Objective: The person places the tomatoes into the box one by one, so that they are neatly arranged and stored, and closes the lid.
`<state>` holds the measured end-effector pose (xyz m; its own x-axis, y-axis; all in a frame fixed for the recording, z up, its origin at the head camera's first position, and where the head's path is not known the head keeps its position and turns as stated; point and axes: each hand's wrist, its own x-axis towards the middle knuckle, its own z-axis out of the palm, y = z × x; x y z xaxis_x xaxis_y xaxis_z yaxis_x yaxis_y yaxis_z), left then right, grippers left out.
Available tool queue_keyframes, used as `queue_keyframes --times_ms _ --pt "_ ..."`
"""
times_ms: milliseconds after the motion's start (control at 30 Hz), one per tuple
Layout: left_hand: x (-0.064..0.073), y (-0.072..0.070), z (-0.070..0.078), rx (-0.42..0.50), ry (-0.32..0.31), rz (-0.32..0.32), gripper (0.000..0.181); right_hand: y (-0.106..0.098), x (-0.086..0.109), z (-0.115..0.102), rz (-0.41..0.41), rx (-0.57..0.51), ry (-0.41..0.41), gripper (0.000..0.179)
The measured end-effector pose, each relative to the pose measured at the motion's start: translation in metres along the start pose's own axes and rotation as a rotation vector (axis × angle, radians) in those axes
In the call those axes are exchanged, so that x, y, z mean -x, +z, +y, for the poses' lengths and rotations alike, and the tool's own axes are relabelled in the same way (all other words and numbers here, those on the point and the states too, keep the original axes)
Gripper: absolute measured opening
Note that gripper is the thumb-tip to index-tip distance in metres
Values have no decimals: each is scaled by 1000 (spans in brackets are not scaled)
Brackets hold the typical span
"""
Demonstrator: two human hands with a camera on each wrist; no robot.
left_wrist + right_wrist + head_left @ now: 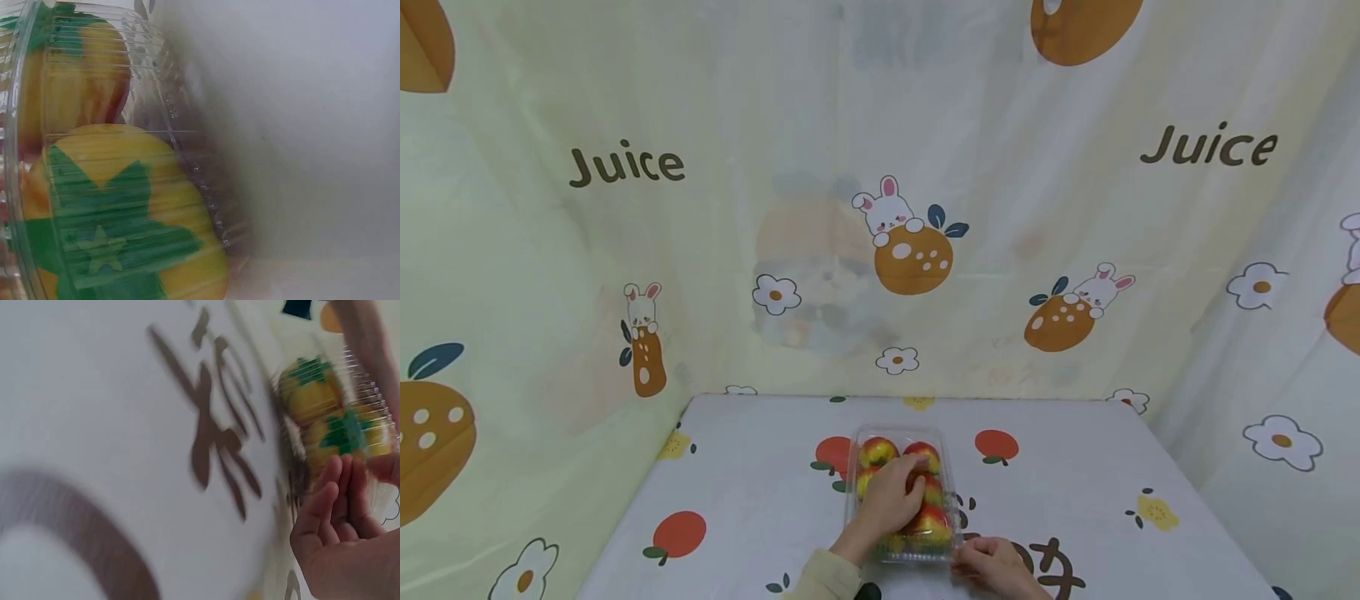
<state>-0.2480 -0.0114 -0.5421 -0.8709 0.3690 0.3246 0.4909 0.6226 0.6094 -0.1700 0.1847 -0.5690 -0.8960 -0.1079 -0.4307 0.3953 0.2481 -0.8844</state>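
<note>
A clear plastic fruit box lies lengthwise in front of me, holding several red-and-yellow fruits. In the left wrist view, a yellow fruit with a green star-shaped top shows through the ribbed plastic wall. My left hand rests over the middle of the box, its fingers pointing toward the far end and covering part of the fruits. At the near right corner, my right hand pinches the box edge between thumb and fingertips. The right wrist view shows its bent fingers against the plastic.
The box stands on a white tablecloth printed with fruit and dark lettering. Behind the table hangs a pale curtain with printed rabbits, oranges and flowers; it also encloses both sides.
</note>
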Motion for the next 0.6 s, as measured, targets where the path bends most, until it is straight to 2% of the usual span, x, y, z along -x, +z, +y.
queue_keyframes --times_ms 167,367,467,600 --pt "-3 -1 2 18 3 -1 32 -5 -1 0 0 24 36 23" --pt "-6 -17 6 118 30 33 31 -17 -5 0 -54 180 -98 29" --pt "-10 -30 5 87 59 75 32 -23 -8 -9 -16 235 -144 35" --pt "-15 -51 -2 21 95 151 32 -30 -13 -29 79 274 -215 40"
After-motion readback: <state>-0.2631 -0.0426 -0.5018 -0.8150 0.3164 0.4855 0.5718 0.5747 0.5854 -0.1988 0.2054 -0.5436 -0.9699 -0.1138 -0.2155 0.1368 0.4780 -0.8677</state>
